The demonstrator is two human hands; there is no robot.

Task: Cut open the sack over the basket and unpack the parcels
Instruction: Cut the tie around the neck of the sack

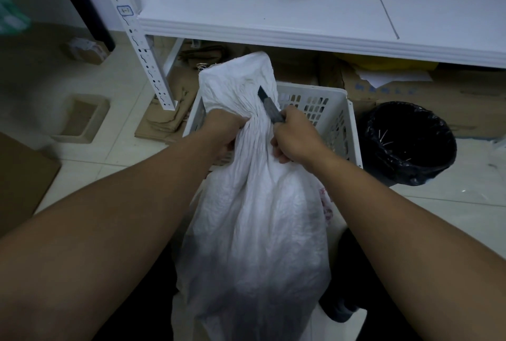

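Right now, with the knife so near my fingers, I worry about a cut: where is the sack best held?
Hold the sack at its gathered neck, from the left, as the left hand does. The cloth bunches narrow there, so a fist closes round it, and the knife in the right hand works from the right, its blade beyond the grip.

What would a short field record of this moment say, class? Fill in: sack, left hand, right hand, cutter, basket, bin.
sack: white, full, neck bunched, top over the basket
left hand: grips the bunched neck
right hand: holds the cutter
cutter: blade against the sack above the neck
basket: white, slotted, behind the sack
bin: black-lined, right of the basket
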